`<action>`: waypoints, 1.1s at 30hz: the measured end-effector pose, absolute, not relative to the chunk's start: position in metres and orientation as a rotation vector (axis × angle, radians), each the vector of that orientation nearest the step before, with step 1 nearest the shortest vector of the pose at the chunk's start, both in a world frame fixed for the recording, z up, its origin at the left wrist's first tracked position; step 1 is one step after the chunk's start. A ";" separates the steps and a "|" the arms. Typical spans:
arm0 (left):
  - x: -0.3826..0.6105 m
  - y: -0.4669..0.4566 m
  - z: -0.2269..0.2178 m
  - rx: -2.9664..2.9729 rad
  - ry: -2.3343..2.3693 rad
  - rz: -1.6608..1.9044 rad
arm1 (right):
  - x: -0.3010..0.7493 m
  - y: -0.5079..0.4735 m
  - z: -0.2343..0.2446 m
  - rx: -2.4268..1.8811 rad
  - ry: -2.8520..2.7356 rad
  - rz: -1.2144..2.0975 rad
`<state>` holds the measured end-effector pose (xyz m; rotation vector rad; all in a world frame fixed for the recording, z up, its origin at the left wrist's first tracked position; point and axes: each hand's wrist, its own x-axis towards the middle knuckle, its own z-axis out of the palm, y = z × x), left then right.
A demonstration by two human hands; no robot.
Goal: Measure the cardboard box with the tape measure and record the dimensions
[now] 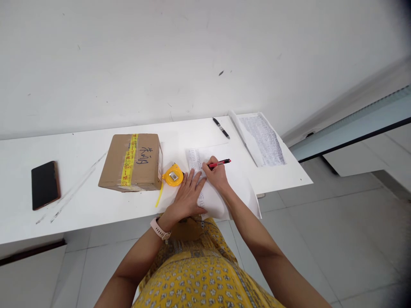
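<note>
My right hand grips a red pen with its tip on a printed sheet of paper that hangs over the table's front edge. My left hand lies flat with fingers spread on the same sheet, holding it down; a pink watch is on that wrist. A yellow tape measure sits just left of my left hand, its tape trailing toward the edge. It rests against a taped cardboard box with handwriting on top.
A black phone lies at the far left of the white table. A black pen and a folded printed sheet lie at the back right. A wall rises behind the table; tiled floor lies to the right.
</note>
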<state>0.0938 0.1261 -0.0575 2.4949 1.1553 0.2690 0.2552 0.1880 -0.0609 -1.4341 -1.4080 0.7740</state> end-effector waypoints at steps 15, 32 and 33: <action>0.094 0.126 -0.060 2.495 1.160 0.282 | 0.256 0.189 -0.063 -1.458 -1.406 0.765; 0.095 0.128 -0.059 2.515 1.166 0.258 | 0.256 0.189 -0.065 -1.445 -1.376 0.707; 0.095 0.128 -0.060 2.516 1.162 0.267 | 0.256 0.189 -0.064 -1.445 -1.349 0.670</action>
